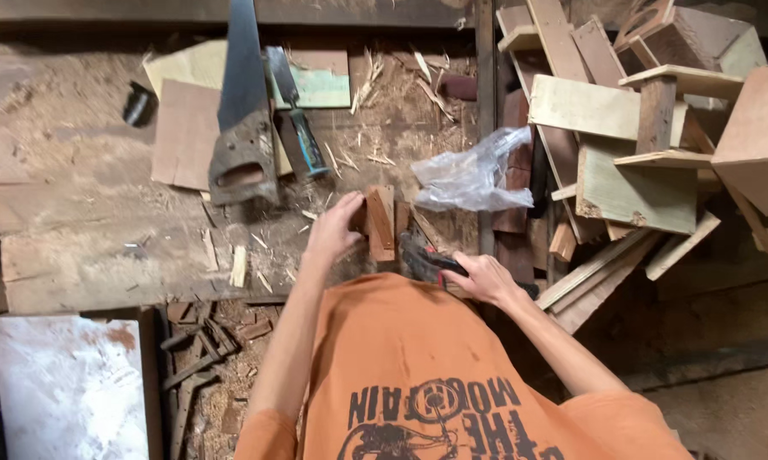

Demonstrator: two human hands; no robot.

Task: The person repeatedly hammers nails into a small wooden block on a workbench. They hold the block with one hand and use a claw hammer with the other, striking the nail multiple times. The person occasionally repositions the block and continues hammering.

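Two hands are mine: my left hand [333,228] and my right hand [479,277]. Against my left hand's fingers stands one small cluster of reddish wood blocks [382,223]; I cannot tell exactly how many pieces it holds. Under my right hand is one dark tool with red on it [424,258]. Up beyond my left hand lie one handsaw [241,128] and one blue-handled chisel [296,115]. Just above my right hand sits one crumpled clear plastic bag [473,175]. Out past my right hand is one heap of offcut boards [631,128], too many to count.
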